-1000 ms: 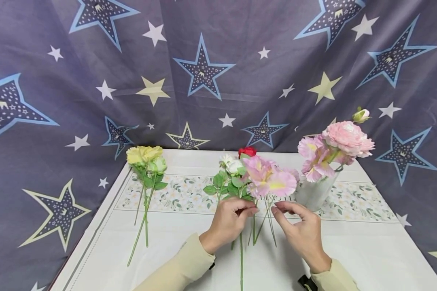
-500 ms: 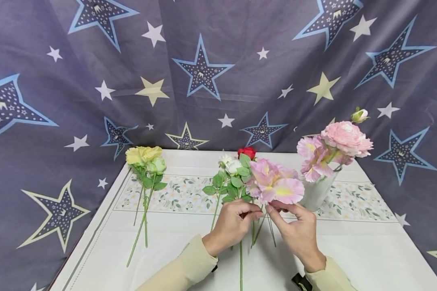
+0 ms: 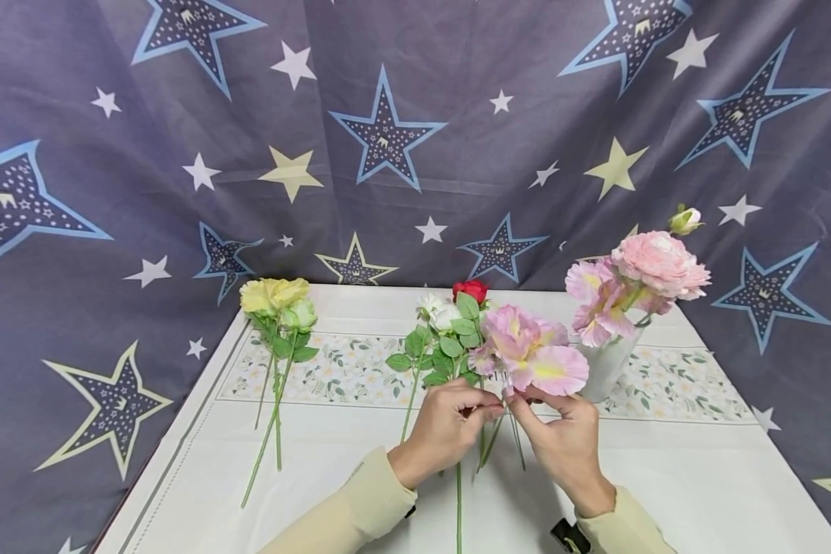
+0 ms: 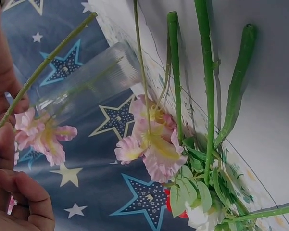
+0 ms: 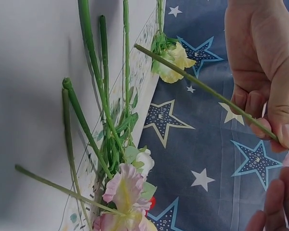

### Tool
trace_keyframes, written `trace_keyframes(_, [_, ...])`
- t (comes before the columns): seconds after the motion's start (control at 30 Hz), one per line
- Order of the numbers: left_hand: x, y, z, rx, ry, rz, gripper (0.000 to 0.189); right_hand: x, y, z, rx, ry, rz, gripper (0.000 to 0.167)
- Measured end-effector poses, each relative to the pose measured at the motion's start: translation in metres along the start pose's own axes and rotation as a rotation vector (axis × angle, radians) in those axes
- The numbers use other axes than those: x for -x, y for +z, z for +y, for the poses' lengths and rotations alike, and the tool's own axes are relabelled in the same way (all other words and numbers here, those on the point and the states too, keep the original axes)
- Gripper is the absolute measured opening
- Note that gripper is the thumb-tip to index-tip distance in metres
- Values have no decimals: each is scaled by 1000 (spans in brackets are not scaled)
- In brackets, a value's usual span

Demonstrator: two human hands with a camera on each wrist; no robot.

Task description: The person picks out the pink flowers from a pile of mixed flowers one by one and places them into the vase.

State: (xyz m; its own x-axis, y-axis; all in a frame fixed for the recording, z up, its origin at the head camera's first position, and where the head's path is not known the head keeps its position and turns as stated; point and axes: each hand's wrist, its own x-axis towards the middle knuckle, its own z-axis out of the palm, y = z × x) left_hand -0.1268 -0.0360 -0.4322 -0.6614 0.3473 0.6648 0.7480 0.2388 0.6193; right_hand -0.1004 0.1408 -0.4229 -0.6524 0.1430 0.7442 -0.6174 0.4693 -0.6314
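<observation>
A pink-lilac iris (image 3: 536, 354) with a yellow throat is held upright over the table. My left hand (image 3: 450, 423) pinches its green stem (image 5: 197, 82) between thumb and fingers, as the right wrist view shows. Close beside it, the thumb and fingertips of my right hand (image 3: 564, 438) meet at the stem just under the blossom. The stem's lower end (image 4: 86, 21) sticks out free. Another pink iris (image 4: 154, 144) lies on the table behind, partly covered by the held one in the head view. A red rose (image 3: 470, 291) and white flowers (image 3: 438, 312) lie beside it.
At the right, a clear ribbed vase (image 3: 605, 365) holds a pink ranunculus (image 3: 662, 265), a bud (image 3: 685, 221) and an iris (image 3: 599, 300). Yellow flowers (image 3: 275, 294) lie at the left of the white table (image 3: 346, 477). A star-patterned curtain (image 3: 415, 208) hangs behind.
The held iris has shifted right and turned slightly, revealing more of the leaves behind. My right hand has moved left to the stem, beside my left hand, which has edged right.
</observation>
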Motion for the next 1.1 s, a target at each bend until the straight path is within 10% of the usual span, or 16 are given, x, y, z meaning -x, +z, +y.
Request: trace_keyframes(1.1, [8, -8, -8, -126, -71, 23, 13, -13, -23, 0, 25, -34, 78, 16])
